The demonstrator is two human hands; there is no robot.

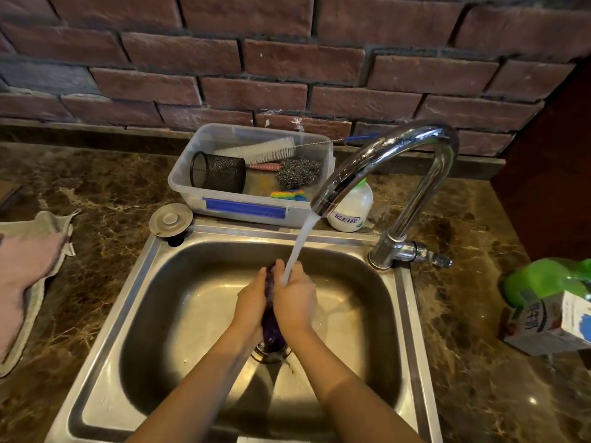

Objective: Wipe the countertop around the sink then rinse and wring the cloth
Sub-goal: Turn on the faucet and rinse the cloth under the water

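A dark purple cloth (270, 324) is bunched into a roll between my two hands over the middle of the steel sink (179, 282). My left hand (252, 302) grips it from the left and my right hand (295, 302) grips it from the right. Water streams from the chrome faucet (383, 164) onto my right hand and the cloth's top. The cloth's lower end hangs just above the drain (271, 351). Brown marble countertop (105, 193) surrounds the sink.
A clear plastic bin (224, 203) with a mesh cup, brushes and steel wool stands behind the sink. Beside it is a white bottle (351, 209). A grey-pink towel (28, 270) lies at left. A green bottle (543, 279) and carton (550, 324) stand at right. A sink plug (171, 219) rests on the rim.
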